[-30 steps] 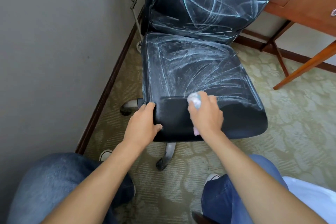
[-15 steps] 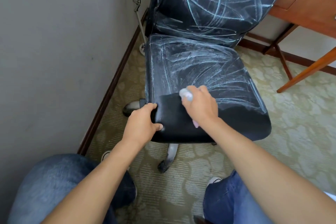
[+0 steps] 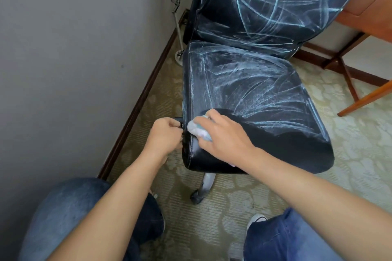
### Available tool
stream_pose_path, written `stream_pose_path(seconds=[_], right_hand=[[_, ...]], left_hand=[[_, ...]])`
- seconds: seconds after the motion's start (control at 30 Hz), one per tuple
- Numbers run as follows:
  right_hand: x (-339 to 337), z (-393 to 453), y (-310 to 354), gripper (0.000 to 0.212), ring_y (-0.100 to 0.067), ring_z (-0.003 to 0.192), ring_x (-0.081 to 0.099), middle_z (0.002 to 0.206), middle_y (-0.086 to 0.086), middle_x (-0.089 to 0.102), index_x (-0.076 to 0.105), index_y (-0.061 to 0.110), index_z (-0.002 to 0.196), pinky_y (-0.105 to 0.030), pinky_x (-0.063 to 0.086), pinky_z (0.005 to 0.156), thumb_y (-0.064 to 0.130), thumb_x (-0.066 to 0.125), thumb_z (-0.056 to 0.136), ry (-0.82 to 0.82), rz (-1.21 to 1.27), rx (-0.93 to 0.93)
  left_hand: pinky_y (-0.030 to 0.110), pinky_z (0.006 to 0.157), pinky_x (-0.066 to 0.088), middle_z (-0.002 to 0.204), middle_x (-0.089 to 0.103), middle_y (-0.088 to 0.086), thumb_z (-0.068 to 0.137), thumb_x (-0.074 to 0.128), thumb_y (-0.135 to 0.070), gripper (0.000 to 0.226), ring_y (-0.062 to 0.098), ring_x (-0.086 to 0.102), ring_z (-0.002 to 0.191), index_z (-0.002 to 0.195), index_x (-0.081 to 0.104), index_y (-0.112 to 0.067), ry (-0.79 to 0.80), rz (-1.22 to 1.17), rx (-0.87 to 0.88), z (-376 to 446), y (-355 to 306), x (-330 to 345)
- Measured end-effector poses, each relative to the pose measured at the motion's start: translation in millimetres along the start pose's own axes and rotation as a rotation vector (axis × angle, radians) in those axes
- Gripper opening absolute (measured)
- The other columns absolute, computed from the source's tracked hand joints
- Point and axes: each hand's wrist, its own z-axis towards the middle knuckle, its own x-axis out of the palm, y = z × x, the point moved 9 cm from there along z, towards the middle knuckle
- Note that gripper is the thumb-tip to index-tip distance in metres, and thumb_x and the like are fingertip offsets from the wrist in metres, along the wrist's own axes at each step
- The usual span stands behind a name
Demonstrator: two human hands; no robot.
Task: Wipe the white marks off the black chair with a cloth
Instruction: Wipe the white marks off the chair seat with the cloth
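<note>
The black chair (image 3: 265,99) stands in front of me, its seat and backrest streaked with white marks (image 3: 254,82). The front strip of the seat is clean and glossy. My right hand (image 3: 224,137) holds a bunched pale cloth (image 3: 197,129) and presses it onto the seat's front left corner. My left hand (image 3: 165,133) grips the left side edge of the seat, fingers curled around it by a black lever.
A grey wall with a dark baseboard (image 3: 135,108) runs close along the left. A wooden desk (image 3: 369,21) with slanted legs stands at the right. A metal lamp stand (image 3: 177,17) rises behind the chair. My knees in jeans are at the bottom, over patterned carpet (image 3: 350,133).
My right hand has swept the cloth leftward across the seat front to its left corner. My left hand has shifted from the front edge to the seat's left side.
</note>
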Motion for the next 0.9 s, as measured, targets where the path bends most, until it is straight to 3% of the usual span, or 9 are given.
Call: stream_pose_path(seconds=[0.1, 0.23, 0.33, 0.4, 0.5, 0.63, 0.7, 0.8, 0.9], right_hand=[[-7, 13, 3, 0.035, -0.029, 0.090, 0.057, 0.112, 0.001, 0.046, 0.056, 0.026, 0.127, -0.039, 0.051, 0.066, 0.031, 0.059, 0.093, 0.016, -0.075, -0.003], [-11, 48, 10, 0.032, -0.031, 0.098, 0.054, 0.118, -0.002, 0.045, 0.053, 0.026, 0.129, -0.039, 0.047, 0.066, 0.032, 0.057, 0.098, 0.005, -0.126, -0.070], [-14, 80, -18, 0.032, -0.035, 0.103, 0.055, 0.123, -0.004, 0.047, 0.054, 0.026, 0.132, -0.044, 0.051, 0.074, 0.036, 0.053, 0.102, -0.005, -0.078, 0.082], [-14, 84, -25, 0.031, -0.036, 0.100, 0.058, 0.122, -0.005, 0.049, 0.056, 0.024, 0.130, -0.042, 0.051, 0.072, 0.034, 0.054, 0.101, -0.040, -0.059, 0.148], [-7, 56, 8, 0.033, -0.034, 0.089, 0.057, 0.112, -0.004, 0.047, 0.058, 0.023, 0.125, -0.039, 0.047, 0.061, 0.032, 0.059, 0.093, -0.043, -0.151, -0.012], [7, 0, 58, 0.041, -0.027, 0.086, 0.055, 0.110, 0.000, 0.046, 0.055, 0.028, 0.127, -0.041, 0.051, 0.054, 0.039, 0.060, 0.088, 0.186, -0.173, -0.365], [4, 4, 65, 0.042, -0.025, 0.088, 0.056, 0.110, 0.001, 0.048, 0.054, 0.028, 0.128, -0.039, 0.050, 0.054, 0.039, 0.060, 0.088, 0.224, -0.236, -0.434], [-13, 59, 51, 0.044, -0.027, 0.094, 0.054, 0.108, 0.000, 0.053, 0.046, 0.021, 0.127, -0.040, 0.043, 0.059, 0.026, 0.065, 0.088, 0.119, -0.229, -0.197], [-14, 105, 35, 0.031, -0.031, 0.099, 0.053, 0.103, -0.001, 0.057, 0.047, 0.018, 0.114, -0.040, 0.040, 0.063, 0.022, 0.064, 0.088, 0.083, -0.236, 0.007]], left_hand=[[0.052, 0.085, 0.063, 0.089, 0.076, 0.016, 0.086, 0.057, -0.015, 0.017, 0.036, 0.074, 0.091, 0.085, 0.073, -0.012, 0.002, 0.141, -0.020, -1, -2, -1], [0.038, 0.088, 0.059, 0.103, 0.072, 0.012, 0.094, 0.067, -0.025, 0.015, 0.031, 0.071, 0.099, 0.098, 0.062, -0.011, 0.202, 0.430, -0.057, -23, 6, 15], [0.031, 0.076, 0.050, 0.103, 0.071, 0.008, 0.094, 0.072, -0.031, 0.028, 0.027, 0.069, 0.098, 0.111, 0.064, -0.011, 0.185, 0.488, -0.031, -17, 5, 2], [0.030, 0.080, 0.049, 0.108, 0.071, 0.007, 0.095, 0.073, -0.032, 0.031, 0.026, 0.068, 0.102, 0.116, 0.067, -0.009, 0.156, 0.490, -0.025, -10, 3, -9], [0.030, 0.083, 0.050, 0.109, 0.074, 0.008, 0.098, 0.066, -0.026, 0.022, 0.028, 0.069, 0.103, 0.112, 0.073, -0.010, 0.107, 0.493, -0.016, 1, 2, -25], [0.034, 0.085, 0.052, 0.115, 0.072, 0.010, 0.100, 0.057, -0.022, 0.027, 0.030, 0.068, 0.105, 0.122, 0.071, -0.014, 0.008, 0.453, -0.002, 11, 2, -46], [0.034, 0.083, 0.051, 0.115, 0.071, 0.011, 0.099, 0.056, -0.020, 0.027, 0.031, 0.068, 0.105, 0.121, 0.070, -0.013, 0.006, 0.428, 0.005, 12, 1, -45], [0.035, 0.085, 0.056, 0.106, 0.073, 0.012, 0.097, 0.055, -0.017, 0.022, 0.032, 0.070, 0.099, 0.112, 0.070, -0.010, 0.020, 0.339, 0.004, 14, 1, -44], [0.046, 0.089, 0.062, 0.100, 0.074, 0.011, 0.094, 0.053, -0.016, 0.021, 0.031, 0.072, 0.093, 0.105, 0.070, -0.011, -0.001, 0.299, -0.015, 15, 4, -49]])
